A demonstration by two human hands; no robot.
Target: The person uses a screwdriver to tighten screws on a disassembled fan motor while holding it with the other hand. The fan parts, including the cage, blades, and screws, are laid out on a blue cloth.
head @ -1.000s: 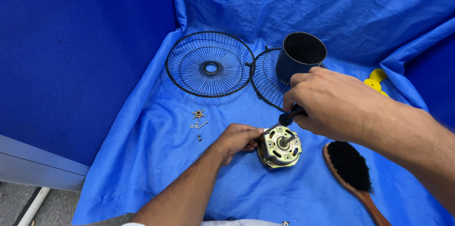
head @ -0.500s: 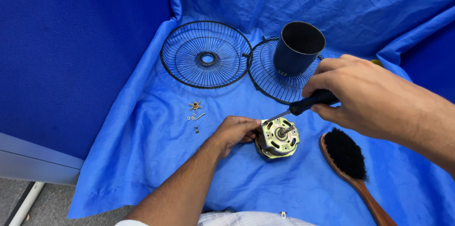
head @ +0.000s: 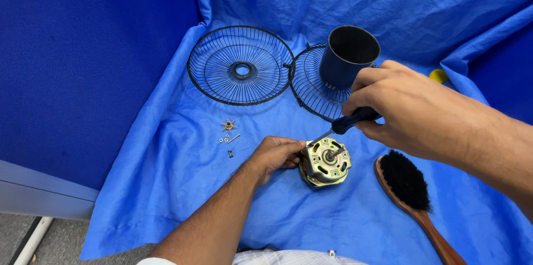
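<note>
A small fan motor (head: 326,161) with a metal casing and a short shaft lies on the blue cloth (head: 166,187). My left hand (head: 275,154) grips its left side and steadies it. My right hand (head: 408,110) is closed around the black handle of a screwdriver (head: 345,125), whose tip slants down to the motor's top left edge. A few small screws and a brass star-shaped part (head: 228,126) lie loose on the cloth to the left of the motor.
Two black wire fan grilles (head: 240,65) lie at the back, the right one (head: 311,84) under a dark cylindrical housing (head: 347,56). A wooden brush with black bristles (head: 410,189) lies right of the motor. A yellow object (head: 438,75) peeks out behind my right hand.
My right hand has shifted from over the motor up and to the right, bringing the screwdriver's shaft and tip into view. My left hand has stayed on the motor.
</note>
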